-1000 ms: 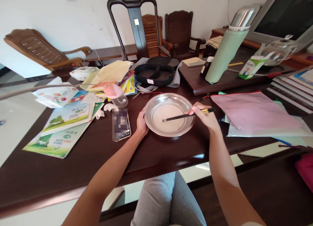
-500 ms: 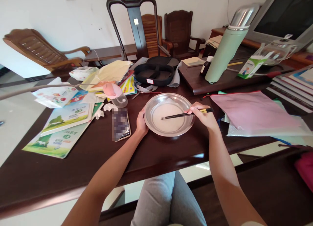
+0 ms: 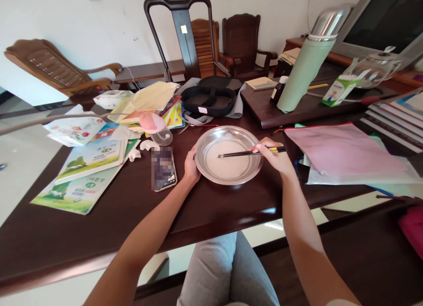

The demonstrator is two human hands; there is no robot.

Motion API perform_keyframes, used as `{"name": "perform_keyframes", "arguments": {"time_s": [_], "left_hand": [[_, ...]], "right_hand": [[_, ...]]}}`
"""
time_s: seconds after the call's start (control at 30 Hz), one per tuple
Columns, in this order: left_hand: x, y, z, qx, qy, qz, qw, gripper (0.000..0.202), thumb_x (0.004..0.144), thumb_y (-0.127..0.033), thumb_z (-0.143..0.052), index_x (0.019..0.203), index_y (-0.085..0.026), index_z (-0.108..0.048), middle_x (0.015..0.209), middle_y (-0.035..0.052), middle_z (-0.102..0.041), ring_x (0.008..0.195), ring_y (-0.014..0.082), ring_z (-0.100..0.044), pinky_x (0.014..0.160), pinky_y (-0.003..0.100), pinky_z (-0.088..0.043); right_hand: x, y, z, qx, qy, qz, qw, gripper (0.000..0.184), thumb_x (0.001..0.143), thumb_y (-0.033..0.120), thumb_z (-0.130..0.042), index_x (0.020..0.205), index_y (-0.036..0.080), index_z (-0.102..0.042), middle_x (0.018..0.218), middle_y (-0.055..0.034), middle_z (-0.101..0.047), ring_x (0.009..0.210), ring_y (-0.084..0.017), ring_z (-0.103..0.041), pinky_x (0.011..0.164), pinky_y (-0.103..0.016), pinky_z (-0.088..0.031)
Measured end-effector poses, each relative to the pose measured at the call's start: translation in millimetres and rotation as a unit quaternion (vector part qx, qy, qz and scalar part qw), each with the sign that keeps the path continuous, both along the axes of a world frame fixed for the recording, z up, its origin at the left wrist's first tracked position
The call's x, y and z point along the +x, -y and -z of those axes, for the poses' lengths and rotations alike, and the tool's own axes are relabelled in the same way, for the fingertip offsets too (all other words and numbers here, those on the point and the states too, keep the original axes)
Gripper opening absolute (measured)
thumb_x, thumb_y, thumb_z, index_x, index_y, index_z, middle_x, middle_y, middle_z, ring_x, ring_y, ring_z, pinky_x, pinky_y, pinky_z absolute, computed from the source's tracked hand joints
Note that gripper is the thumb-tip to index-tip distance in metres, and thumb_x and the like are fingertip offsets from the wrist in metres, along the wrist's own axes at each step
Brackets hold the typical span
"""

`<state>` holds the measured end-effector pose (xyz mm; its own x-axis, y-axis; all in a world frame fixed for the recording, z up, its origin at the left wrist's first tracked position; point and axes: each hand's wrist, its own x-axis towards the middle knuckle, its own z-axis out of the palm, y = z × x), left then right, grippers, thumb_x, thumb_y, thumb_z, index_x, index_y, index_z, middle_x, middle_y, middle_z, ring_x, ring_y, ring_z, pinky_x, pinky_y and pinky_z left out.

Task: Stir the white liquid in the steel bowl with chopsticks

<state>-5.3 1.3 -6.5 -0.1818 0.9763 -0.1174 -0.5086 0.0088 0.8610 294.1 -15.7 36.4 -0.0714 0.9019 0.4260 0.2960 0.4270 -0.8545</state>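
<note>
A round stainless steel bowl (image 3: 229, 180) stands on the dark wooden table in front of me. In it is a whitish liquid (image 3: 228, 166). My left hand (image 3: 192, 166) grips the bowl's left rim. Black chopsticks (image 3: 239, 154) with gold bands are held in my right hand (image 3: 272, 154) over the bowl's right side. Their tips dip into the liquid left of its middle. Left of the bowl lies a phone (image 3: 164, 169) with a blurred screen.
A pink-lidded clear cup (image 3: 157, 128) and crumpled tissues (image 3: 135, 154) are beyond the phone. Booklets (image 3: 89, 165) lie at the left. A black open case (image 3: 208, 101) is behind the bowl. To the right are a pink zip pouch (image 3: 343, 147) and a tall green thermos (image 3: 307, 68).
The chopsticks have shifted very slightly, their tips a little higher in the picture. The bowl and my left hand stay in place.
</note>
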Motion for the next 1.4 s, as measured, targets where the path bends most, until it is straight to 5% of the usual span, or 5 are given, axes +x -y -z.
{"name": "perform_keyframes", "arguments": {"time_s": [0.17,0.4,0.63,0.87,1.4], "left_hand": [[-0.1,-0.2,0.1,-0.001,0.002,0.002,1.0,0.045,0.082,-0.038,-0.072,0.122,-0.023,-0.085,0.116,0.0066,-0.09,0.134,0.0373,-0.077,0.118,0.044,-0.058],[-0.6,-0.7,1.9,0.011,0.005,0.007,1.0,0.045,0.079,-0.04,-0.076,0.119,-0.022,-0.086,0.12,0.0076,-0.09,0.137,0.0376,-0.075,0.121,0.044,-0.056],[-1.5,-1.7,3.2,0.016,0.007,0.007,1.0,0.043,0.076,-0.04,-0.075,0.113,-0.022,-0.087,0.115,0.0063,-0.09,0.132,0.0377,-0.078,0.12,0.045,-0.057],[-2.6,-2.2,5.4,0.013,0.002,0.006,1.0,0.04,0.08,-0.037,-0.073,0.114,-0.022,-0.088,0.115,0.0057,-0.09,0.131,0.0352,-0.077,0.118,0.042,-0.057],[-2.9,-3.4,8.2,0.017,0.003,0.002,1.0,0.029,0.079,-0.04,-0.076,0.1,-0.023,-0.086,0.112,0.0051,-0.09,0.123,0.0339,-0.079,0.112,0.041,-0.059]], "right_hand": [[9.5,-2.0,2.9,0.022,-0.064,0.083,0.994,0.064,0.096,0.087,-0.074,0.067,0.03,-0.077,0.072,-0.0037,-0.08,0.078,-0.03,-0.081,0.09,-0.049,-0.063],[2.1,1.4,0.4,-0.009,-0.021,-0.017,1.0,0.062,0.096,0.086,-0.075,0.073,0.029,-0.082,0.081,-0.0051,-0.086,0.084,-0.03,-0.084,0.084,-0.045,-0.065],[10.1,-1.5,1.8,0.017,-0.078,0.079,0.994,0.065,0.094,0.088,-0.075,0.064,0.03,-0.075,0.068,-0.0027,-0.079,0.073,-0.028,-0.08,0.085,-0.046,-0.062],[0.4,2.4,-0.5,-0.014,-0.024,-0.026,0.999,0.061,0.095,0.086,-0.076,0.073,0.03,-0.084,0.082,-0.0054,-0.087,0.086,-0.029,-0.084,0.085,-0.044,-0.063],[2.6,-2.3,4.3,0.012,-0.017,0.027,0.999,0.06,0.095,0.086,-0.074,0.074,0.031,-0.082,0.083,-0.0052,-0.087,0.087,-0.03,-0.082,0.09,-0.047,-0.064]]}}
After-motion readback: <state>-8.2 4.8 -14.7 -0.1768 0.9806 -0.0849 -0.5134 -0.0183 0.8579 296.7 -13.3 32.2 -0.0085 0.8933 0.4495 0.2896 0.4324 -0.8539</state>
